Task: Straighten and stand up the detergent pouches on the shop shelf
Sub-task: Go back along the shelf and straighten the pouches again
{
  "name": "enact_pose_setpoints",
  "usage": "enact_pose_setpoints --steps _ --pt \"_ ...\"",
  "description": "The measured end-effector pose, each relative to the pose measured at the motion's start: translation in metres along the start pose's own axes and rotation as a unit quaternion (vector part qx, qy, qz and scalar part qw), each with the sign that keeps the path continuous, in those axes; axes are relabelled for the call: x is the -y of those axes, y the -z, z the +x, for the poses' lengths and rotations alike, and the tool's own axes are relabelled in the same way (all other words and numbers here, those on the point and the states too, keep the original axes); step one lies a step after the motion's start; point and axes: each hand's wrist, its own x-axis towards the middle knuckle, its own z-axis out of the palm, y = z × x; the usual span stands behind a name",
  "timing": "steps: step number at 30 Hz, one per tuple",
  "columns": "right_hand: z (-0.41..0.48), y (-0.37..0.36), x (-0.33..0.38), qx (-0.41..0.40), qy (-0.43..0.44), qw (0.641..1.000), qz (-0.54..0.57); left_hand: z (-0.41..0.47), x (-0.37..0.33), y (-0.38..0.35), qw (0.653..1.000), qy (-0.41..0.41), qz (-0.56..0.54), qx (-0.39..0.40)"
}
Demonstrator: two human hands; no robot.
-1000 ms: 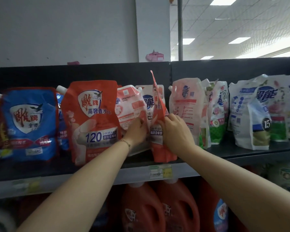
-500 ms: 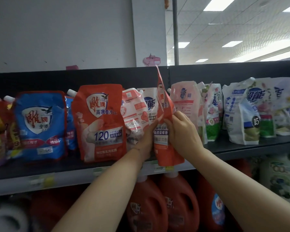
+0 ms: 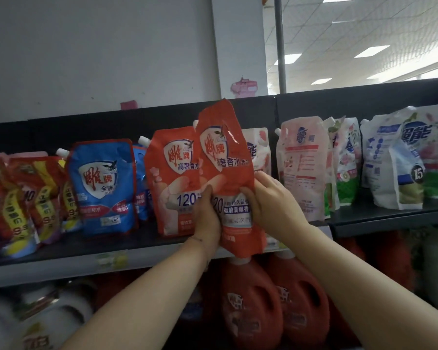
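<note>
Dark shop shelf (image 3: 61, 265), orange pouch (image 3: 225, 160) in the curled grip of left hand (image 3: 208, 218) and right hand (image 3: 271, 203).

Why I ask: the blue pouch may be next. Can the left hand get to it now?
Probably not yet: the left hand grips the held red pouch. Once it lets go, the blue pouch stands at the shelf front with nothing before it.

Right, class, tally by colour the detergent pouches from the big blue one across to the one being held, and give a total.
Blue: 2, the front blue pouch and the rear blue pouch tucked behind its right edge.
Orange-red: 2, the standing orange-red pouch and the held orange-red pouch, gripped by the left hand and right hand.
Total: 4
</note>
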Motion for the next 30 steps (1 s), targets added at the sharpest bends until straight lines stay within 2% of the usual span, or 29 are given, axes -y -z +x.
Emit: enact_pose_setpoints --steps 2,5,8,10,11,13,15,17,20,24,27,29,30 --pt "0.006 -0.003 0.010 0.065 -0.033 0.997 -0.019 -0.005 -0.012 0.012 0.992 -0.064 0.066 -0.081" --pt "0.022 -0.007 0.017 0.129 -0.077 0.989 0.003 -0.022 -0.037 0.023 0.970 -0.143 0.140 -0.139" --pt "0.031 -0.015 0.028 0.143 -0.102 0.984 0.034 -0.022 -0.054 0.033 0.945 -0.158 0.208 -0.199" --pt "0.036 -0.028 0.033 0.149 -0.168 0.969 0.104 -0.019 -0.061 0.040 0.919 -0.163 0.262 -0.247" --pt "0.039 -0.037 0.034 0.151 -0.220 0.950 0.162 -0.018 -0.064 0.042 0.899 -0.176 0.297 -0.271" --pt "0.046 -0.057 0.039 0.153 -0.349 0.882 0.277 -0.011 -0.066 0.051 0.862 -0.212 0.350 -0.299" --pt "0.054 -0.077 0.045 0.160 -0.437 0.827 0.316 -0.008 -0.064 0.054 0.848 -0.224 0.374 -0.303" --pt "0.057 -0.094 0.053 0.182 -0.467 0.819 0.278 -0.008 -0.056 0.058 0.848 -0.211 0.386 -0.296" --pt "0.057 -0.110 0.059 0.186 -0.488 0.827 0.210 -0.012 -0.048 0.059 0.853 -0.192 0.398 -0.277" --pt "0.052 -0.128 0.062 0.137 -0.499 0.843 0.150 -0.008 -0.048 0.073 0.855 -0.220 0.437 -0.172" --pt "0.053 -0.138 0.069 0.027 -0.530 0.837 0.136 -0.003 -0.050 0.090 0.818 -0.249 0.515 -0.063" --pt "0.050 -0.143 0.071 -0.030 -0.533 0.836 0.129 -0.001 -0.053 0.102 0.762 -0.238 0.602 -0.014" --pt "0.048 -0.147 0.071 -0.046 -0.523 0.842 0.123 0.000 -0.055 0.107 0.719 -0.228 0.656 -0.008"
